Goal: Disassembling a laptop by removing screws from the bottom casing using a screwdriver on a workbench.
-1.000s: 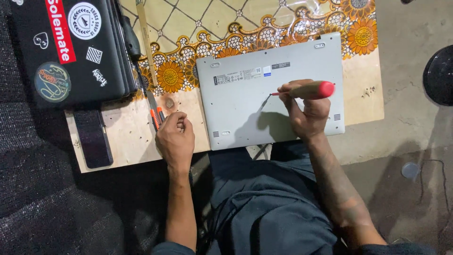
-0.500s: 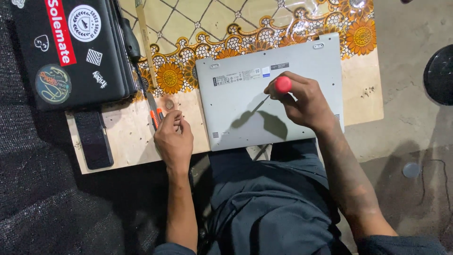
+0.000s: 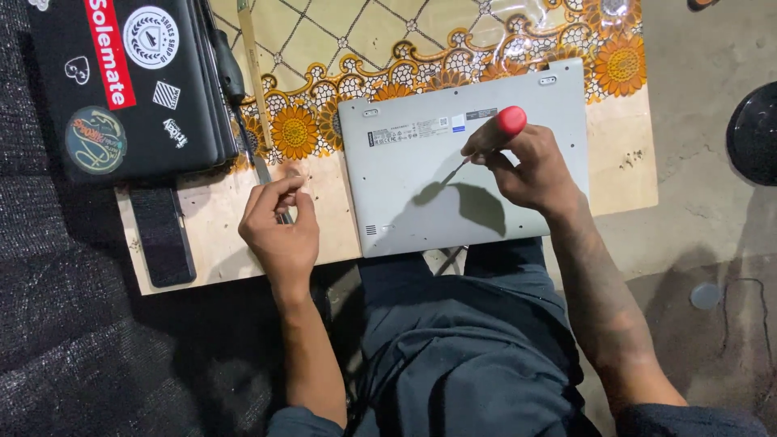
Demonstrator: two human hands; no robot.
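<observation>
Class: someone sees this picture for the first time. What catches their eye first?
The silver laptop lying underside up at the middle of the board, with the right hand holding a red-handled screwdriver above it. Next, the black sticker-covered laptop at the upper left, and the left hand between them.

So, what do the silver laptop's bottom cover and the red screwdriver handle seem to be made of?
The upturned silver laptop's bottom cover looks like matte plastic or painted metal: an even grey surface without glare; I cannot tell which. The red screwdriver handle, held in the right hand, seems smooth plastic or rubber, uniformly red.
</observation>
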